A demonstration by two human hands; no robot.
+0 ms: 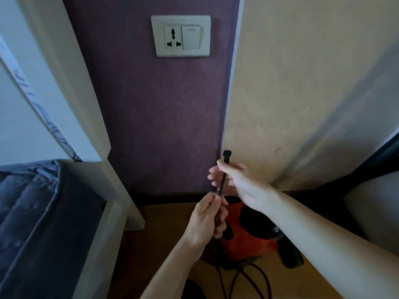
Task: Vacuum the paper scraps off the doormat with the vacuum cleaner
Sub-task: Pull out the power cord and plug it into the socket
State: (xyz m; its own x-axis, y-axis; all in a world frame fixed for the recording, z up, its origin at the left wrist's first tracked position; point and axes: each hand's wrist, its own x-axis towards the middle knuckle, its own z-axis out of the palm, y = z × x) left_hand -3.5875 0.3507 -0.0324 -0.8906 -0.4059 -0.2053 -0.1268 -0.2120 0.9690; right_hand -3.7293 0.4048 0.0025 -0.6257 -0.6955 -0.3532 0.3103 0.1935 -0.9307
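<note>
A red and black vacuum cleaner [244, 236] stands on the wooden floor below my hands, partly hidden by them. Its black power cord [222, 180] runs up between both hands and ends in a black plug [227, 153] pointing upward. My right hand [235, 180] pinches the cord just under the plug. My left hand [208, 221] grips the cord lower down. A white wall socket [173, 37] sits high on the purple wall, well above the plug. No doormat or paper scraps are in view.
A white bed frame [103, 190] with a blue mattress [32, 212] fills the left. Loose black cable [248, 277] loops on the floor by the vacuum. A cream wall [302, 93] stands right, with dark furniture [377, 169] at the far right edge.
</note>
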